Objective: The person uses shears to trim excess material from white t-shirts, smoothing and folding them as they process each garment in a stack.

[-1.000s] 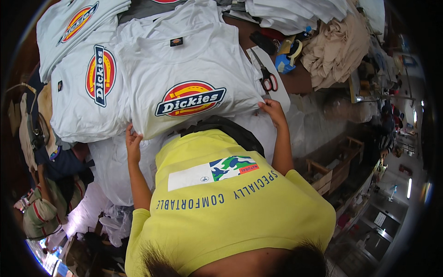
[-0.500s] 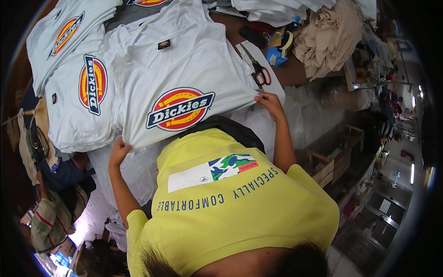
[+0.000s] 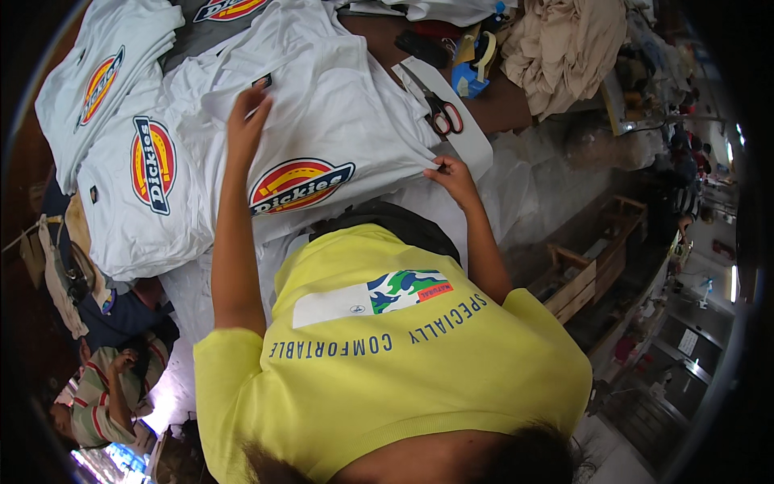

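A white shirt (image 3: 339,105) with a red, yellow and blue printed emblem lies spread in front of me, its neckline toward the far side. My right hand (image 3: 456,182) pinches the near right corner of its hem. Over the neckline, beside the small dark neck label (image 3: 262,81), my left hand (image 3: 247,121) is stretched out, thumb and fingers slightly apart, with no cloth visibly gripped. To the left lies another white shirt (image 3: 113,206) with a like emblem, partly beside the first one. My left forearm hides part of the spread shirt's left side.
Scissors (image 3: 446,117) with black and red handles rest on a white card (image 3: 474,149) right of the shirt. Beyond are a blue tape dispenser (image 3: 470,77) and bunched beige cloth (image 3: 564,60). A wooden crate (image 3: 576,282) stands at right. Another person in a striped top (image 3: 101,395) is at lower left.
My left hand has let go of the near left hem corner and moved up to the neckline. My right hand keeps its pinch, and the shirt has shifted slightly left.
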Tool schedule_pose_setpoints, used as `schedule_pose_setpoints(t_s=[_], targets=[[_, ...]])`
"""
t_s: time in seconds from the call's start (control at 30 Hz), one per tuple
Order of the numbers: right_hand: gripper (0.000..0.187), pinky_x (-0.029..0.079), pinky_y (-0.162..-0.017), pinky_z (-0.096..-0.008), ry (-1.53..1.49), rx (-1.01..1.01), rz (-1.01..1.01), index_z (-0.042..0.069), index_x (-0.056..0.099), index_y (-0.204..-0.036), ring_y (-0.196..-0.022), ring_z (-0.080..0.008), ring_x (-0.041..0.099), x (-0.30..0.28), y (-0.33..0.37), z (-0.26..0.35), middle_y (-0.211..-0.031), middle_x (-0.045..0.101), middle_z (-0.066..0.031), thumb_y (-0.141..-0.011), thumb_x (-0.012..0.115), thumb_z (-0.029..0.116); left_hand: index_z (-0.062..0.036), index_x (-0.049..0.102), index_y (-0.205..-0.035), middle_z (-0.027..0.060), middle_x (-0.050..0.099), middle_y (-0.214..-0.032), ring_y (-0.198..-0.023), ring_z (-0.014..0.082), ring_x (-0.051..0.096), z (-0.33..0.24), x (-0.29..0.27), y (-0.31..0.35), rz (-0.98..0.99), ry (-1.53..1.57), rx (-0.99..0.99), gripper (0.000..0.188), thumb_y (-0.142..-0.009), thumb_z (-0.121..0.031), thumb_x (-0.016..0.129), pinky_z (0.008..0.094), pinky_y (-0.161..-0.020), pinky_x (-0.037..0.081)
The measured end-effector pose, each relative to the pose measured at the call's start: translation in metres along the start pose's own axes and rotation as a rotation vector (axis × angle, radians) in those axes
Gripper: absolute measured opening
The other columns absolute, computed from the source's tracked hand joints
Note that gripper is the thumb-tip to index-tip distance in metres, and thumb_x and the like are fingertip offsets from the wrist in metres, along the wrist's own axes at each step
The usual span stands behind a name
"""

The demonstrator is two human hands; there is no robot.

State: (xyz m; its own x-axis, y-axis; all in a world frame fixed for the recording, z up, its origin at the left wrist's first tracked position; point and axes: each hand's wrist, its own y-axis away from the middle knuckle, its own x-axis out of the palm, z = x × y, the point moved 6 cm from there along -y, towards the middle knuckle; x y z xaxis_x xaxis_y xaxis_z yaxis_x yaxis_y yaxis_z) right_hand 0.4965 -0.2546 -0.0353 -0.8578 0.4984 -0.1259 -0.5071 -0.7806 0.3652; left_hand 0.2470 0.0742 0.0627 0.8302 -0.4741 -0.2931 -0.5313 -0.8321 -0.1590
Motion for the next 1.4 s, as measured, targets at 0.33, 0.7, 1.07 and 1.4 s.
schedule_pose_setpoints(t_s=[0.33,0.7,1.07,1.4], targets=[[0.016,0.038,-0.06,-0.019,-0.159,-0.031,0.024,0.004,0.056,-0.08,-0.068,-0.0036,0.047,0.009,0.005,0.008,-0.074,0.054,0.0034,-0.075,0.07,0.009,0.0045,0.054,-0.11,0.0145,0.059,-0.108,-0.097,0.0212,0.057,0.035,0.16,-0.112,0.771,0.576,-0.731,0.064,-0.083,-0.053,0.052,0.0301,-0.089,0.043],[0.02,0.036,-0.056,-0.0181,-0.303,0.069,-0.082,0.006,0.049,-0.082,-0.061,-0.0034,0.045,-0.004,-0.007,-0.015,-0.069,0.052,0.0028,-0.076,0.068,0.005,0.0045,0.057,-0.098,0.0129,0.064,-0.091,-0.085,0.0231,0.062,0.051,0.127,-0.134,0.34,0.708,-0.751,0.042,-0.082,-0.034,0.061,0.0322,-0.077,0.049],[0.027,0.043,-0.069,-0.0198,-0.345,0.095,-0.033,0.003,0.048,-0.096,-0.076,-0.0083,0.055,0.003,-0.014,-0.009,-0.086,0.061,-0.0047,-0.076,0.067,0.004,-0.0069,0.051,-0.111,0.0118,0.054,-0.112,-0.107,0.028,0.049,-0.009,0.179,-0.153,0.762,-0.751,0.382,0.038,-0.076,-0.014,0.064,0.0361,-0.09,0.038],[0.019,0.043,-0.067,-0.0208,-0.394,0.2,-0.18,-0.001,0.055,-0.09,-0.071,-0.0079,0.054,0.007,-0.003,-0.026,-0.08,0.061,-0.0026,-0.077,0.067,0.007,-0.0028,0.056,-0.099,0.0033,0.062,-0.097,-0.095,0.0156,0.057,0.03,0.168,-0.197,0.692,-0.096,0.155,0.025,-0.074,-0.005,0.064,0.0277,-0.086,0.041]])
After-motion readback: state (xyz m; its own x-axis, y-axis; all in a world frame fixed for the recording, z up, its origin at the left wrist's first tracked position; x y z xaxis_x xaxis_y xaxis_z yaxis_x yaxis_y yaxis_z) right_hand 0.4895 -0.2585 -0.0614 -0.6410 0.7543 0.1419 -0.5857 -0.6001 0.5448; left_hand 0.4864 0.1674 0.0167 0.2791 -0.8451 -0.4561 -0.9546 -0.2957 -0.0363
